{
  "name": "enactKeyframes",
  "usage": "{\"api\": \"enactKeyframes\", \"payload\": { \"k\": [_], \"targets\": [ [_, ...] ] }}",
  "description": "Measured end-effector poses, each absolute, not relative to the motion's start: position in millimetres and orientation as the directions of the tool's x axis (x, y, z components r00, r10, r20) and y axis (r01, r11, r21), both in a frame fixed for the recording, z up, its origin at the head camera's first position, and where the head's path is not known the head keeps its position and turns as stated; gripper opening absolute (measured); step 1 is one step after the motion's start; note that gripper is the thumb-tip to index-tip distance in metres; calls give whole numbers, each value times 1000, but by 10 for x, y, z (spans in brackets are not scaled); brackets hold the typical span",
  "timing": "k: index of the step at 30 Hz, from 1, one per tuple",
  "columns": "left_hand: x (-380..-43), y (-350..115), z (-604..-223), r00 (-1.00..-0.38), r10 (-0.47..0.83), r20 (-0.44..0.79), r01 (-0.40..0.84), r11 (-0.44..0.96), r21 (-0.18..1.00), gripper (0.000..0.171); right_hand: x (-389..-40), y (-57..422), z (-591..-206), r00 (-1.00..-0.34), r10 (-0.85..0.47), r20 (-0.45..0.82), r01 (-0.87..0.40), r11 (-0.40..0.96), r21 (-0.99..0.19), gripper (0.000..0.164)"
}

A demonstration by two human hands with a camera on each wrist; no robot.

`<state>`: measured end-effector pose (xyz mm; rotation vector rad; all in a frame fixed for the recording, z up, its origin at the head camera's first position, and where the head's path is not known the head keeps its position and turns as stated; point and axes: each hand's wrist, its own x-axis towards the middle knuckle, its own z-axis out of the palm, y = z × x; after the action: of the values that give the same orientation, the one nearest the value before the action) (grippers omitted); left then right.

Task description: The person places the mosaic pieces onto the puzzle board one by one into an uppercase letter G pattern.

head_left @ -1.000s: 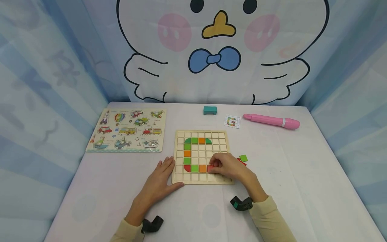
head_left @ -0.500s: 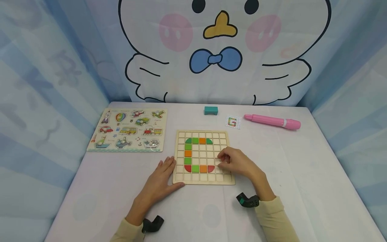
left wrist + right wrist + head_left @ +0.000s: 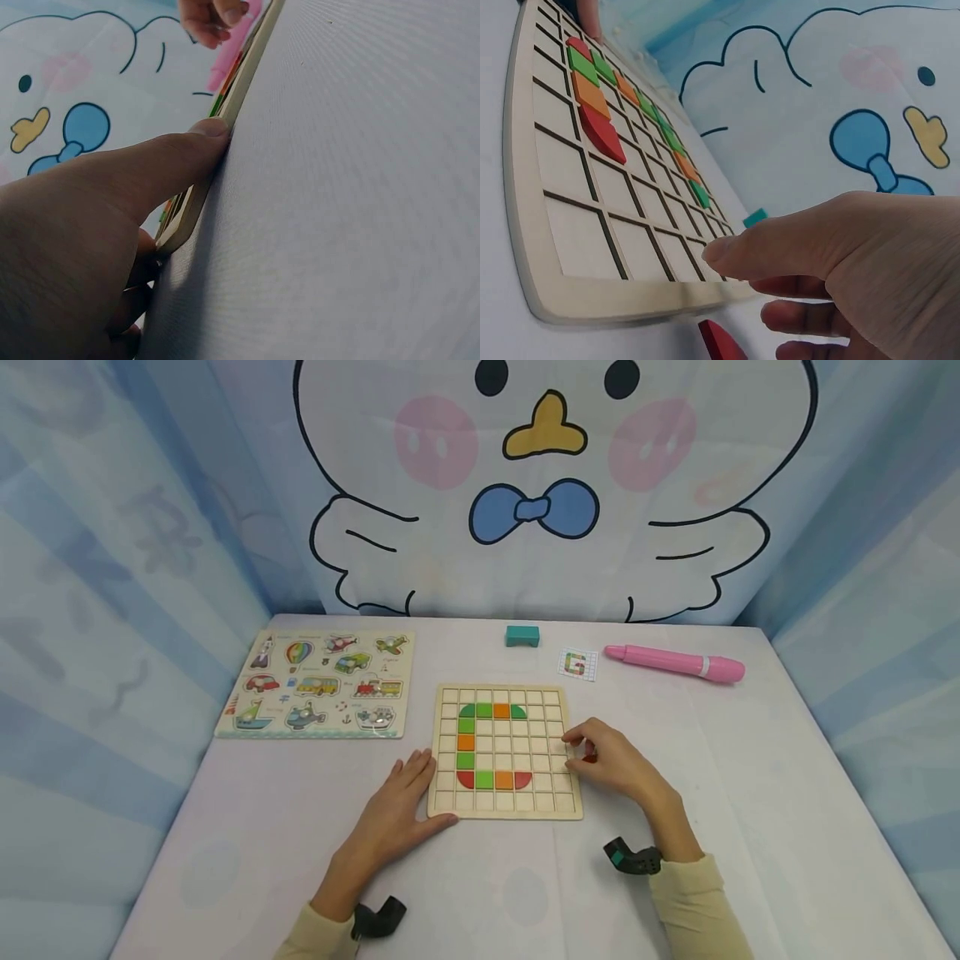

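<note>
A wooden grid board (image 3: pixel 504 811) lies on the table, with green, orange and red tiles forming a C-like outline in its cells. My left hand (image 3: pixel 397 812) rests at the board's lower left corner, fingers along the left side and thumb touching the front edge. At the right edge, my right hand (image 3: pixel 615 760) hovers with thumb and fingers apart and nothing seen between them. Below it, a loose red tile (image 3: pixel 721 342) lies on the table in the right wrist view; the hand mostly hides it in the head view. A red rounded tile (image 3: pixel 522 780) ends the bottom row.
A picture puzzle board (image 3: pixel 315 685) lies at the back left. Toward the back are a teal block (image 3: pixel 522 636), a small pattern card (image 3: pixel 577 664) and a pink pen-shaped object (image 3: pixel 675 663). A printed curtain stands behind the table.
My right hand has let go of the red rounded tile in the bottom row and moved right, over the loose tiles beside the board. My left hand has stayed in place.
</note>
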<state>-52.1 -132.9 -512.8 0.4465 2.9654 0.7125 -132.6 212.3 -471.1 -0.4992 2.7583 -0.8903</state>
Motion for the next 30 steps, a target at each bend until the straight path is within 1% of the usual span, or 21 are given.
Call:
{"api": "enactKeyframes", "payload": {
  "k": [9,16,23,30],
  "targets": [
    [-517,-1321,-5115,-956,292,7,264,855,447,93,-1343,2362,-4763,-945,-314,-89,-206,787,-581,35],
    [-515,-1327,-5118,-957,291,10,266,858,440,94,-1373,2525,-4766,-947,-308,-93,-206,802,-560,35],
    [-524,-1327,-5130,-957,291,11,266,856,443,93,-1386,2632,-4806,-947,-290,-136,-171,817,-550,35],
    [-523,-1325,-5124,-957,291,3,261,854,450,93,-1390,2673,-4839,-948,-270,-168,-135,819,-557,32]
  ]
}}
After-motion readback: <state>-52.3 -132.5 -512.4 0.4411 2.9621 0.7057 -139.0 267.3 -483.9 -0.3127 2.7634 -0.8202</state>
